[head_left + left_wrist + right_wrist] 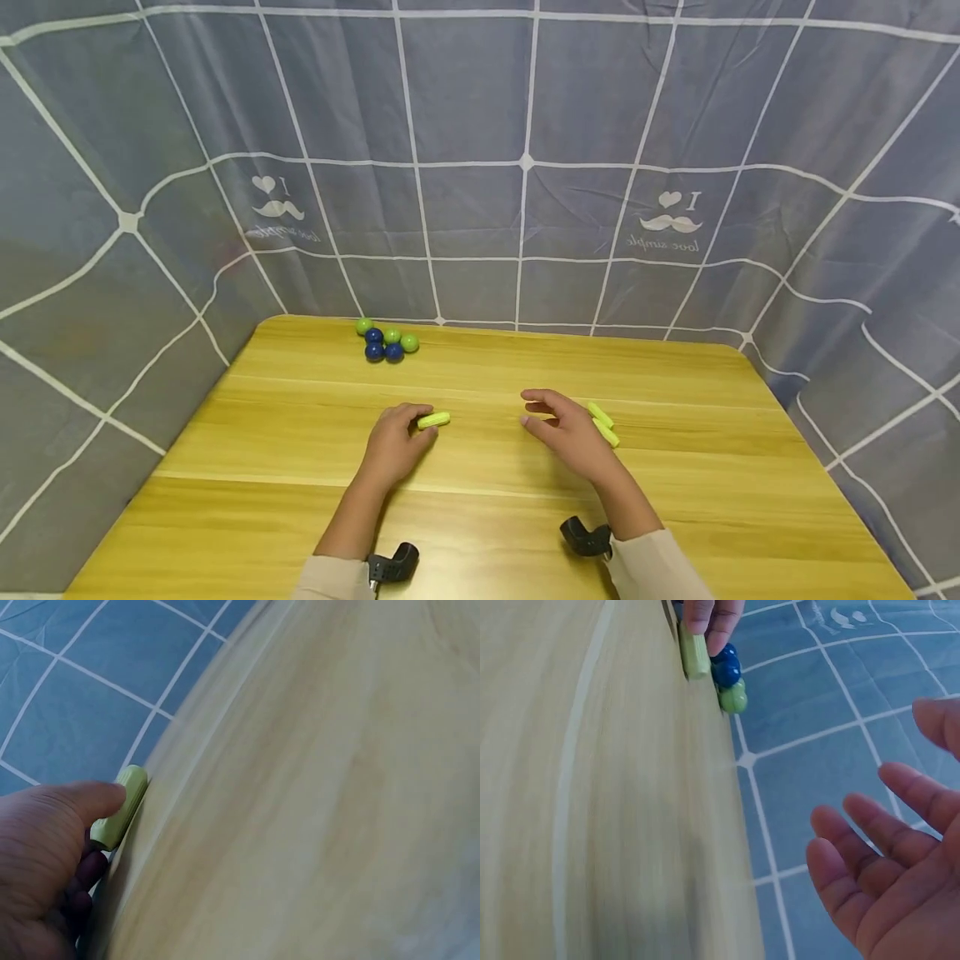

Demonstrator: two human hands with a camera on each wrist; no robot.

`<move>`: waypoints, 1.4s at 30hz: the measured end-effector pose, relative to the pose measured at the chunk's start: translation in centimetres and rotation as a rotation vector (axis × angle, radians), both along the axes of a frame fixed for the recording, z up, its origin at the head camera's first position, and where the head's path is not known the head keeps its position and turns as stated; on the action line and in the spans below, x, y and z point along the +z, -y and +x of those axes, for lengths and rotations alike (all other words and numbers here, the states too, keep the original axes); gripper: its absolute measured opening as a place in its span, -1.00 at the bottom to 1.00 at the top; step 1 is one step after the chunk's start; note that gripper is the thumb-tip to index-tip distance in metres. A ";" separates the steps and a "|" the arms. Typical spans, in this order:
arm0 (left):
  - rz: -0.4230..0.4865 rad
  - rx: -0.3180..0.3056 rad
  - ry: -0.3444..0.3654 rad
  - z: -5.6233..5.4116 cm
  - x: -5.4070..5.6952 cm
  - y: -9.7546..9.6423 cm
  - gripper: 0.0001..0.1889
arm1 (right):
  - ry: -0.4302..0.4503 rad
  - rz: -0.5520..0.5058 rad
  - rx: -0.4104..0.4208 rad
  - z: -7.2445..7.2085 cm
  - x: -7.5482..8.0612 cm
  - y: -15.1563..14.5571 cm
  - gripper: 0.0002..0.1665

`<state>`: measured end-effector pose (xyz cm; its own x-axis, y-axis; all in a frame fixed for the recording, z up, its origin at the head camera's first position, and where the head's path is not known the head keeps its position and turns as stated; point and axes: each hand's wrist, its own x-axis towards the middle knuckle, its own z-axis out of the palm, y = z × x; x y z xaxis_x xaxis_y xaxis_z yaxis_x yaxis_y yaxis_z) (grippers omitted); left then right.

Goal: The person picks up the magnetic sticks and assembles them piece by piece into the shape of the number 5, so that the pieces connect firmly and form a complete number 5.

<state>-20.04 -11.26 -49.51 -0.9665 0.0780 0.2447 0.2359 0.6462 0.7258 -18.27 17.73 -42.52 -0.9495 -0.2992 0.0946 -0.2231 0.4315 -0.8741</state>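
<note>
My left hand [392, 442] pinches a short yellow-green ridged stick [434, 420] between thumb and fingers, low over the left-centre of the table. The left wrist view shows the thumb against the upper side of this stick [122, 806], with the other fingertips partly hidden below. To the right, my right hand [572, 435] hovers over the table with spread, gently bent fingers and nothing in them. Just beyond that hand's outer side lie two more yellow-green sticks [601, 415], side by side and partly covered by the hand in the head view.
Three green balls [409, 342] and three dark blue balls [394, 352] cluster near the back left edge of the wooden table [495, 533]. A grey-blue curtain [480, 208] with white lines surrounds the back and sides. Each wrist carries a black camera mount [395, 564].
</note>
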 end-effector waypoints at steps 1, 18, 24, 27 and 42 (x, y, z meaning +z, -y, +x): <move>-0.007 0.008 -0.009 0.0 0.0 0.1 -0.67 | 0.010 -0.011 -0.002 -0.5 -0.1 0.3 -0.47; -0.022 0.011 -0.019 0.1 0.0 0.0 -0.81 | 0.070 -0.058 0.015 -6.7 -1.1 5.7 -0.67; -0.022 0.018 -0.007 0.1 0.0 0.0 -0.82 | 0.048 -0.018 0.051 -8.6 -2.0 7.8 -0.64; -0.027 0.026 -0.011 0.0 0.1 0.1 -0.83 | 0.042 0.015 0.074 -9.7 -2.3 8.7 -0.64; -0.034 0.038 -0.045 -0.1 0.0 0.0 -0.83 | -0.038 0.207 0.166 -14.3 -2.8 12.4 -0.65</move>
